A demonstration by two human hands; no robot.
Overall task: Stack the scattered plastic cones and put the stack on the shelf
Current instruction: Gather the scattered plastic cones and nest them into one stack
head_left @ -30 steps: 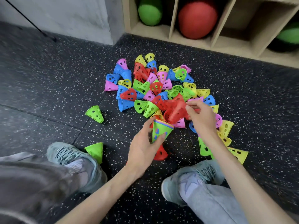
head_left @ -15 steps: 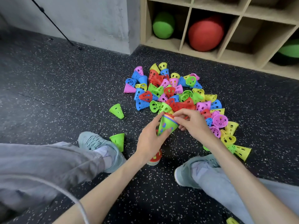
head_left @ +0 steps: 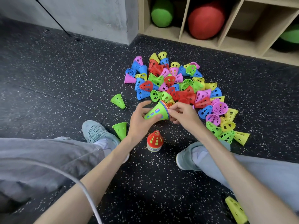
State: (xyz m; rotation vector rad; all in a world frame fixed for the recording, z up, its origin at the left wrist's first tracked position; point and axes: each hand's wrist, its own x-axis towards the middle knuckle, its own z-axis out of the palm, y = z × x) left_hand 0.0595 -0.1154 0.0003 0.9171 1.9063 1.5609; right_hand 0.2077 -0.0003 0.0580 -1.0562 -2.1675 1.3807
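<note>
1. Left hand [head_left: 139, 120] grips a green-topped cone stack [head_left: 156, 113] at frame centre, tilted.
2. Right hand [head_left: 182, 114] fingers pinch the stack's rim.
3. Scattered cones [head_left: 174, 84] lie beyond; shelf [head_left: 182, 34] upper right.

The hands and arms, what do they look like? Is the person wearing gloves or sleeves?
No gloves and no sleeves in view: the left hand and right hand are bare, and so are both forearms as far as the picture shows. No rings, watch or bands can be seen. A thin grey cable curves across in front of the left forearm.
</note>
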